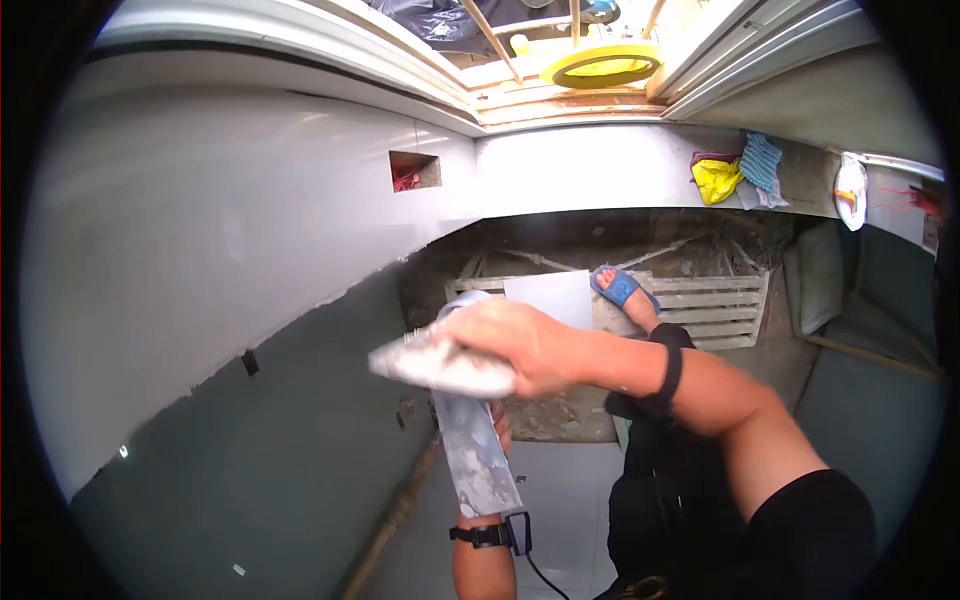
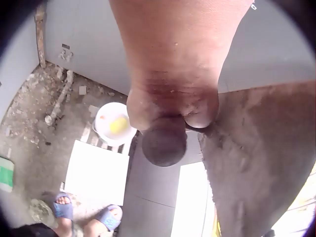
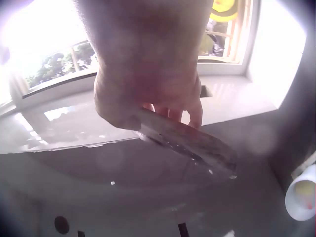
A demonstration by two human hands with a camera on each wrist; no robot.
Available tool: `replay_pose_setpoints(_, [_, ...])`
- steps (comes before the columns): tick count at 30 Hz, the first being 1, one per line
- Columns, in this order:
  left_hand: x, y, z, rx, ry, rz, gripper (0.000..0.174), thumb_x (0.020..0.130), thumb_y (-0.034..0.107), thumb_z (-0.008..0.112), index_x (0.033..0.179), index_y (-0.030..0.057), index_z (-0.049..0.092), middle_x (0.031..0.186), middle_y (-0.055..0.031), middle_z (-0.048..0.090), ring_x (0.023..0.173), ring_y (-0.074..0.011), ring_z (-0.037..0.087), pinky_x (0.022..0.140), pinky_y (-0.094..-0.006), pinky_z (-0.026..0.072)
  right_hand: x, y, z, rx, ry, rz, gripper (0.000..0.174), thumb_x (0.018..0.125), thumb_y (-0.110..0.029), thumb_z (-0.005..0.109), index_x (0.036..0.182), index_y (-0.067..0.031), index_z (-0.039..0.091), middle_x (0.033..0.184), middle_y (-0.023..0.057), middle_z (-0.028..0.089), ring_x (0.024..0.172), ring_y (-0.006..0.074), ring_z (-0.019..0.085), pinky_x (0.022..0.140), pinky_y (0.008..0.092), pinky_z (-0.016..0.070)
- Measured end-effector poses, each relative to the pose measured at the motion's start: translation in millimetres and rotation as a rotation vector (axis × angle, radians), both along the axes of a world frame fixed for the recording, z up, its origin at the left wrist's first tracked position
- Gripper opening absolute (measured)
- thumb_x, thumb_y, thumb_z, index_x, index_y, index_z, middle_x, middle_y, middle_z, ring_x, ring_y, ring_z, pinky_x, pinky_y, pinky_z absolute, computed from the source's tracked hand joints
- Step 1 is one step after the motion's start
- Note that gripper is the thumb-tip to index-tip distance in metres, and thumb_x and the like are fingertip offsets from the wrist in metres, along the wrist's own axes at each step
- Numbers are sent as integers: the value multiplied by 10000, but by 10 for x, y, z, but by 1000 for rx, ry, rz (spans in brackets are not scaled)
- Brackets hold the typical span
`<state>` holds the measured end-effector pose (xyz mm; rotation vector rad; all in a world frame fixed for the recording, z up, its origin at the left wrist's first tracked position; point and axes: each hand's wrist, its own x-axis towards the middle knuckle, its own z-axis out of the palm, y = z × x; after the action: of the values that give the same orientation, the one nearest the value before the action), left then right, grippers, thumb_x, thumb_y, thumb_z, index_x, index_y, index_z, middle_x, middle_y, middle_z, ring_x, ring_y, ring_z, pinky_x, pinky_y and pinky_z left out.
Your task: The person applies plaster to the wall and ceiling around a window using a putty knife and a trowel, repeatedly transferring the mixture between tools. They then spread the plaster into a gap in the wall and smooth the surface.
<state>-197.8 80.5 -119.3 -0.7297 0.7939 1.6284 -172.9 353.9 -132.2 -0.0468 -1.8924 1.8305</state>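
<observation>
My right hand [image 1: 510,340] grips a whitish, flat tool [image 1: 440,368], blurred in the head view, above the far end of a long grey plate [image 1: 475,455]. In the right wrist view, the fingers of my right hand [image 3: 168,106] curl round the tool [image 3: 192,143], which has wet-looking edges. Under the plate my left hand [image 1: 503,425] holds it, mostly hidden; grey smears cover its surface. The left wrist view shows my left hand [image 2: 170,106] above a rounded dark end [image 2: 164,143], beside a broad grey-brown surface [image 2: 256,158].
Grey wall panels [image 1: 230,180] run along the left, below a window with a yellow ring [image 1: 602,65]. Cloths [image 1: 718,180] lie on the ledge. A white bucket [image 2: 101,129] and white board [image 2: 96,170] are on the debris-strewn floor. A sandalled foot [image 1: 625,290] stands on slats [image 1: 705,300].
</observation>
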Motion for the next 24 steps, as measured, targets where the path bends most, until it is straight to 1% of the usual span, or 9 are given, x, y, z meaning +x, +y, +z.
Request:
replay_pose_setpoints(6, [-56, 589, 71, 544, 49, -7, 499, 1028, 353, 457, 1421, 50, 401, 1094, -195, 604, 814, -290, 653, 615, -438, 547, 547, 86, 551, 531, 174, 254, 544, 848, -147, 635, 1378, -81, 532, 1223, 144, 562, 1156, 314, 557, 1068, 523, 388])
replay_pose_setpoints(9, [-11, 554, 221, 658, 95, 22, 519, 1034, 319, 460, 1465, 51, 352, 1084, -206, 592, 787, -291, 645, 577, -435, 536, 692, 265, 606, 617, 107, 282, 600, 827, -135, 604, 1414, -99, 486, 1240, 146, 534, 1206, 305, 528, 1106, 542, 332])
replay_pose_setpoints(14, [-288, 382, 811, 734, 341, 105, 570, 1041, 258, 470, 1533, 52, 270, 1047, -214, 568, 757, -291, 622, 536, -433, 524, 975, 548, 884, 867, -55, 443, 561, 796, -167, 645, 1342, -86, 541, 1204, 135, 561, 1160, 313, 546, 1090, 513, 350])
replay_pose_setpoints(17, [-461, 167, 1189, 726, 466, 125, 581, 1032, 220, 484, 1543, 60, 260, 1048, -214, 547, 780, -289, 591, 569, -434, 531, 1135, 566, 1012, 459, -253, 59, 636, 700, 6, 647, 1327, -74, 571, 1130, 153, 632, 1082, 376, 596, 985, 447, 464])
replay_pose_setpoints(19, [-489, 81, 1374, 719, 436, 95, 581, 1029, 201, 485, 1545, 61, 258, 1037, -211, 544, 774, -286, 588, 572, -431, 534, 1096, 609, 1269, 223, -505, -97, 651, 695, 44, 601, 1338, -55, 565, 1079, 172, 667, 1011, 343, 647, 925, 387, 499])
replay_pose_setpoints(20, [-473, 45, 1467, 708, 457, 63, 536, 1028, 150, 467, 1524, 50, 293, 991, -188, 545, 726, -260, 575, 538, -395, 531, 1043, 597, 1235, 38, -407, -131, 620, 716, 25, 589, 1332, -36, 568, 1008, 171, 680, 913, 267, 675, 882, 344, 504])
replay_pose_setpoints(21, [-482, 39, 1486, 745, 397, 50, 516, 1026, 137, 461, 1511, 51, 309, 973, -181, 543, 711, -253, 571, 524, -381, 527, 1002, 595, 1172, 144, -329, -225, 521, 758, 9, 588, 1278, -9, 591, 1000, 115, 682, 887, 179, 648, 829, 315, 501])
replay_pose_setpoints(23, [-404, -63, 1453, 794, 272, 51, 478, 1023, 112, 448, 1486, 51, 342, 938, -166, 539, 682, -240, 564, 495, -353, 519, 891, 556, 1032, -579, -354, -94, 416, 806, -12, 593, 1221, 14, 607, 986, 57, 663, 860, 136, 608, 788, 293, 492])
replay_pose_setpoints(24, [-236, -97, 1577, 629, 190, 167, 411, 1012, 94, 449, 1417, 43, 403, 914, -159, 534, 646, -230, 550, 457, -329, 498, 830, 489, 1109, -675, -293, -94, 360, 830, -17, 603, 1187, 24, 607, 987, 13, 644, 842, 104, 579, 760, 273, 480])
